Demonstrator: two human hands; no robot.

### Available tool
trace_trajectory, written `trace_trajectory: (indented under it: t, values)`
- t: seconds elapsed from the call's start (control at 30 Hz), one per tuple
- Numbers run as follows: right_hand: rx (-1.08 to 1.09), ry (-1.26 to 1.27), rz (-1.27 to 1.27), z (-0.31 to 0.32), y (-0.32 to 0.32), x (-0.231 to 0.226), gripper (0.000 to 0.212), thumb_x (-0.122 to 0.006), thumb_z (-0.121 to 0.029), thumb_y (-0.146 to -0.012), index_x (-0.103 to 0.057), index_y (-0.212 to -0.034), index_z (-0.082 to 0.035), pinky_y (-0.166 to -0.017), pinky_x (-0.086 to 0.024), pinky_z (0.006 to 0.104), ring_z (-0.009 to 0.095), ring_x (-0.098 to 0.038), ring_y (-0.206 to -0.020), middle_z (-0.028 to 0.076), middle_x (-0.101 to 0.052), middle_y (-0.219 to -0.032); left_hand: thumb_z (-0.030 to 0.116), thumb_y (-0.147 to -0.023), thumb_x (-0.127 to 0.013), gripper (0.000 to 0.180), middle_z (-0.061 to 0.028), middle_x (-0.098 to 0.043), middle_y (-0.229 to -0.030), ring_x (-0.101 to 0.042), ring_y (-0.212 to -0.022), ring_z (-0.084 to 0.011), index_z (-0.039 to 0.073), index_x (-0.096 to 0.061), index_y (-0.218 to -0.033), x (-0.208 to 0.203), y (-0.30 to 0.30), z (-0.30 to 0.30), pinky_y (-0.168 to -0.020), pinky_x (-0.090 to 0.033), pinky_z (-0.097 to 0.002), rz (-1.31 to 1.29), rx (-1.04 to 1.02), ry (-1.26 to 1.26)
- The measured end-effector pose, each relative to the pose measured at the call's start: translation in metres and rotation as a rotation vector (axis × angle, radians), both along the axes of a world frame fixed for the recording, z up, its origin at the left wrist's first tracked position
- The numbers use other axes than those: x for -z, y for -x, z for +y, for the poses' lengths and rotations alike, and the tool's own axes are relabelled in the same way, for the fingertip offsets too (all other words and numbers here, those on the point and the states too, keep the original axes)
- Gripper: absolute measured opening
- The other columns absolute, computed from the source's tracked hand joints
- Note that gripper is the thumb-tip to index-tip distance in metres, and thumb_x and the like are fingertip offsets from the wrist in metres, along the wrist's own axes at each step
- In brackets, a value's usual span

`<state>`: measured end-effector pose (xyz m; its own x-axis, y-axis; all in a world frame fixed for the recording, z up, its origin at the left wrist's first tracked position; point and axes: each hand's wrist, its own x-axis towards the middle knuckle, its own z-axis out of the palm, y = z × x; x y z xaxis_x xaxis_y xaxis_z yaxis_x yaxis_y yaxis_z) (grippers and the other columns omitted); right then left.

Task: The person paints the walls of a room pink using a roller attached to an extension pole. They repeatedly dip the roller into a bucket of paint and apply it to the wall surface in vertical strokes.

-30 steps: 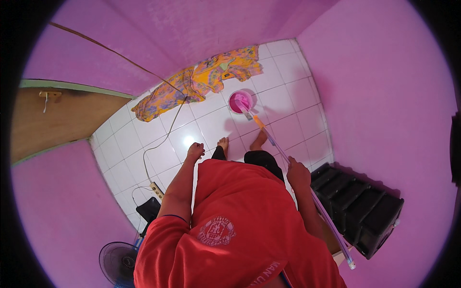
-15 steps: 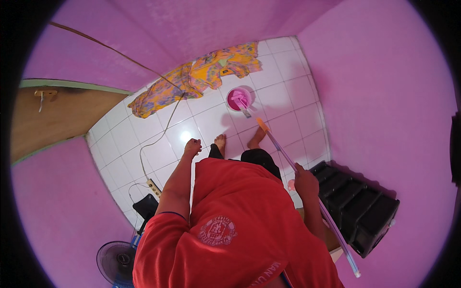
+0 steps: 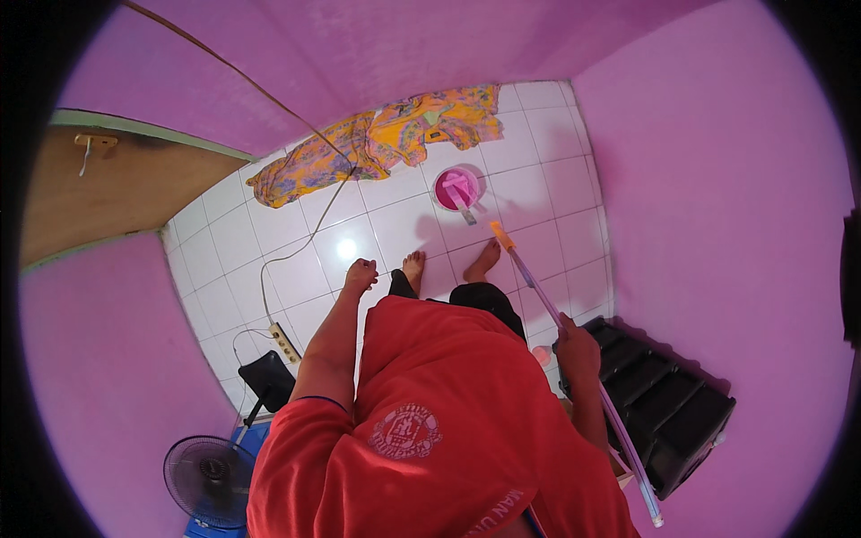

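My right hand point(image 3: 578, 350) is wrapped around a long, thin, pale purple pole point(image 3: 619, 426) with an orange end piece point(image 3: 502, 236). The pole slants from beside my right hip toward the floor near my right foot, its orange end short of a pink bucket point(image 3: 439, 190). Pale pink strips of material point(image 3: 460, 186) lie in the bucket, and a greyish flat piece point(image 3: 470, 217) sticks out over its near rim. My left hand point(image 3: 361, 274) hangs in front of me with curled fingers; nothing shows in it.
A yellow-orange patterned cloth point(image 3: 359, 154) lies along the far wall. A cable point(image 3: 309, 238) crosses the tiles to a power strip point(image 3: 284, 343) at left. A fan point(image 3: 211, 480) stands lower left, a black drawer unit point(image 3: 659, 394) right, a wooden door point(image 3: 126, 197) far left.
The whole view has shifted and turned slightly. My right hand still grips the pole, whose orange end stays near the bucket. My left hand has barely moved.
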<state>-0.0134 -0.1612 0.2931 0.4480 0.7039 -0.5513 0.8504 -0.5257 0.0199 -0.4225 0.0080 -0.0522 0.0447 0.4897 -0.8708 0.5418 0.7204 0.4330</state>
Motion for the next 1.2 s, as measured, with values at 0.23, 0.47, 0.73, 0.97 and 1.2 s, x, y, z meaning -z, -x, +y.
trace_trajectory:
  t: [0.23, 0.47, 0.73, 0.97, 1.2]
  values:
    - [-0.026, -0.007, -0.013, 0.004, -0.004, 0.0, 0.036, -0.053, -0.024, -0.096, -0.06, -0.13, -0.015, -0.075, -0.052, 0.0508, 0.04, -0.066, -0.086, 0.02, -0.068, -0.091, 0.037, -0.097, -0.053, 0.046, -0.0169, -0.07, -0.099, -0.07, -0.076, -0.0236, -0.004, -0.052, -0.119, 0.006, 0.005, -0.009, -0.058, -0.057, -0.0361, -0.021, -0.029, 0.007]
    - [-0.077, -0.004, 0.019, 0.004, -0.01, -0.006, 0.039, -0.054, -0.019, -0.094, -0.059, -0.133, -0.016, -0.078, -0.051, 0.0529, 0.043, -0.065, -0.089, 0.023, -0.068, -0.092, 0.04, -0.098, -0.054, 0.046, -0.0157, -0.07, -0.092, -0.069, -0.07, -0.0229, -0.002, -0.053, -0.117, 0.026, 0.005, -0.008, -0.051, -0.056, -0.0362, -0.054, -0.066, -0.04]
    - [-0.172, 0.012, 0.034, 0.029, -0.058, -0.028, 0.034, -0.057, -0.014, -0.093, -0.065, -0.125, -0.006, -0.092, -0.05, 0.0448, 0.038, -0.064, -0.108, 0.018, -0.068, -0.118, 0.04, -0.093, -0.052, 0.053, -0.0337, -0.066, -0.106, -0.063, -0.108, -0.0448, -0.011, -0.064, -0.107, 0.005, 0.018, -0.026, -0.097, -0.049, -0.0483, 0.128, -0.111, -0.121]
    - [-0.551, -0.176, 0.067, 0.05, -0.14, -0.021, 0.031, -0.055, -0.015, -0.096, -0.062, -0.123, -0.002, -0.081, -0.053, 0.0407, 0.032, -0.069, -0.089, 0.018, -0.071, -0.098, 0.037, -0.092, -0.051, 0.048, -0.0273, -0.066, -0.091, -0.063, -0.085, -0.0385, -0.008, -0.067, -0.089, -0.021, 0.002, -0.067, -0.08, -0.052, -0.0464, 0.254, -0.248, -0.171]
    - [-0.568, 0.111, 0.109, 0.082, -0.194, -0.037, 0.044, -0.05, -0.029, -0.095, -0.059, -0.132, -0.008, -0.101, -0.047, 0.0453, 0.039, -0.059, -0.117, 0.02, -0.063, -0.126, 0.041, -0.09, -0.054, 0.053, -0.0312, -0.066, -0.11, -0.065, -0.107, -0.0416, -0.007, -0.07, -0.105, -0.037, -0.062, -0.11, -0.093, -0.052, -0.0463, 0.253, -0.256, -0.139]
